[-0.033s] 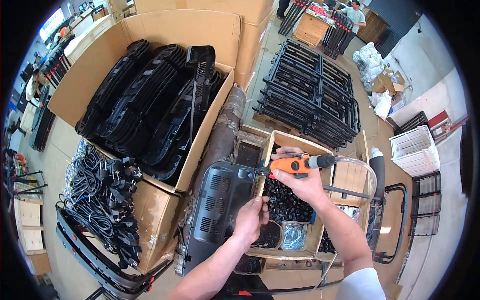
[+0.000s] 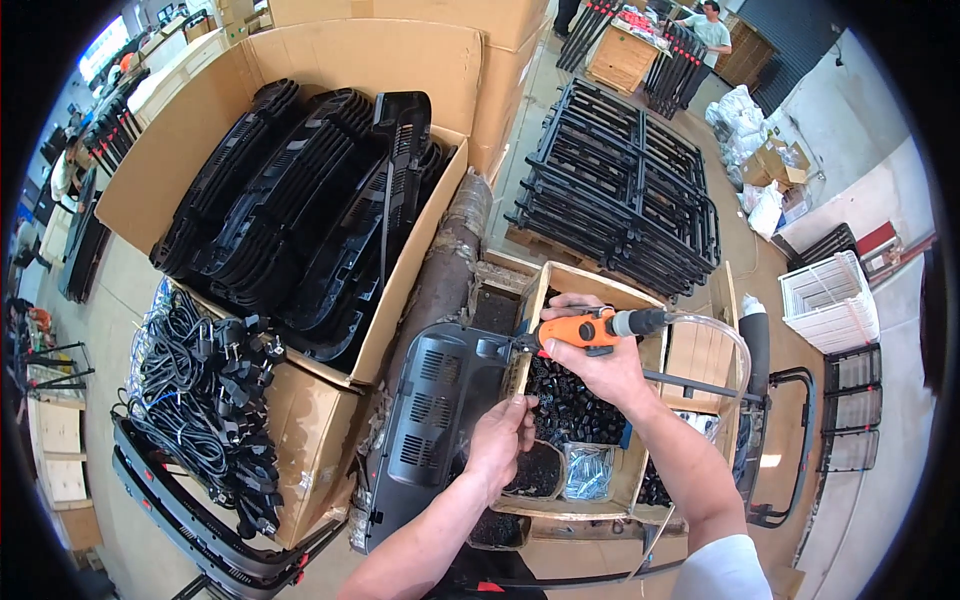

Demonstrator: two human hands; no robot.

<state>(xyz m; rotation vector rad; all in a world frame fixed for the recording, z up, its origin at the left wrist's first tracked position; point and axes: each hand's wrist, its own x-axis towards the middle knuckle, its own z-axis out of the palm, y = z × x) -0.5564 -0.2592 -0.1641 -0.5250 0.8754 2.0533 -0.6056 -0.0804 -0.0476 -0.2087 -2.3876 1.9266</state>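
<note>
Our right hand (image 2: 610, 370) grips an orange power driver (image 2: 572, 331) over the left edge of the wooden bin (image 2: 628, 475), tip at the black vented cover's (image 2: 432, 410) far right corner, while our left hand (image 2: 498, 437) bunches thumb to fingers nearby, around what we cannot tell.

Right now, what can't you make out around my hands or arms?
Head view: whether the orange handheld tool touches the slotted black plastic panel; its tip is too small.
Head view: anything the bare left hand may pinch; its fingers cover it.
Head view: some fingers of the bare right hand; the tool hides them.
Head view: the rest of the pale right sleeve; the lower edge cuts it off.
</note>
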